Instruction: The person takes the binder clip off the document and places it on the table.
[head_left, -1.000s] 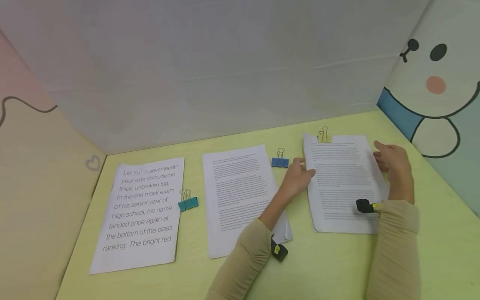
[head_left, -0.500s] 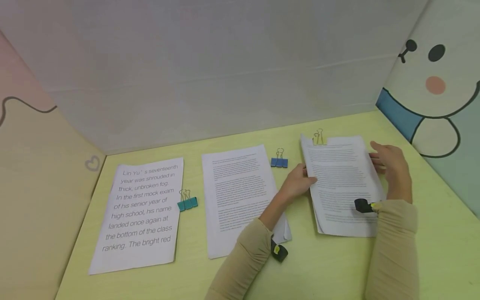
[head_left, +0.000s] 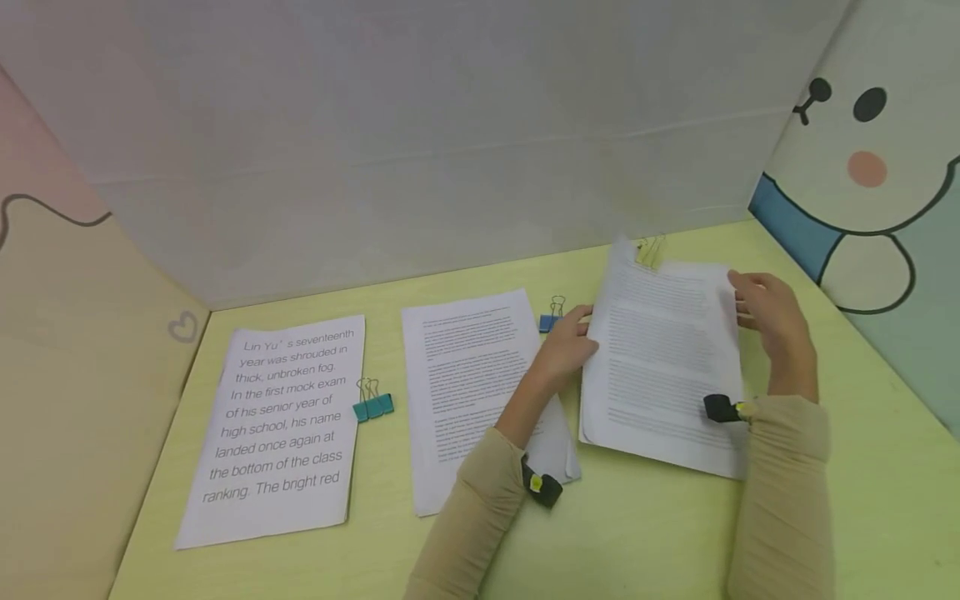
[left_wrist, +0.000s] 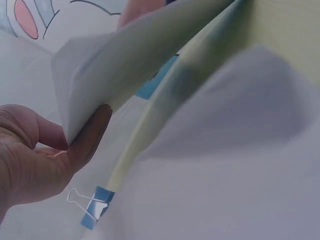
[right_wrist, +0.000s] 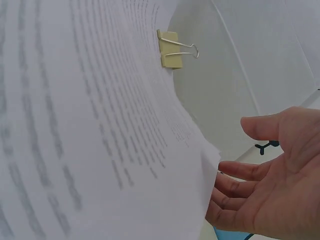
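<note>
A printed paper stack point(head_left: 667, 367) on the right, with a yellow binder clip point(right_wrist: 171, 50) on its top edge, is lifted and tilted off the table. My left hand point(head_left: 561, 350) pinches its left edge; in the left wrist view the sheets point(left_wrist: 120, 65) pass between thumb and fingers. At the opposite edge, my right hand point(head_left: 776, 321) touches the paper with its fingertips. The right wrist view shows that thumb raised apart from the sheets. A blue binder clip point(head_left: 549, 322) lies just behind the left hand, partly hidden by it.
A second printed stack point(head_left: 472, 375) lies mid-table, partly under the left forearm. Further left lies a large-print stack point(head_left: 277, 425) with a teal binder clip point(head_left: 373, 407) at its right edge. A pale wall point(head_left: 450, 167) stands behind the yellow-green table point(head_left: 637, 533).
The left hand has taken hold of the right-hand stack's edge. The stack has risen and tilted, shifting left at its lower end. The right hand has met its right edge.
</note>
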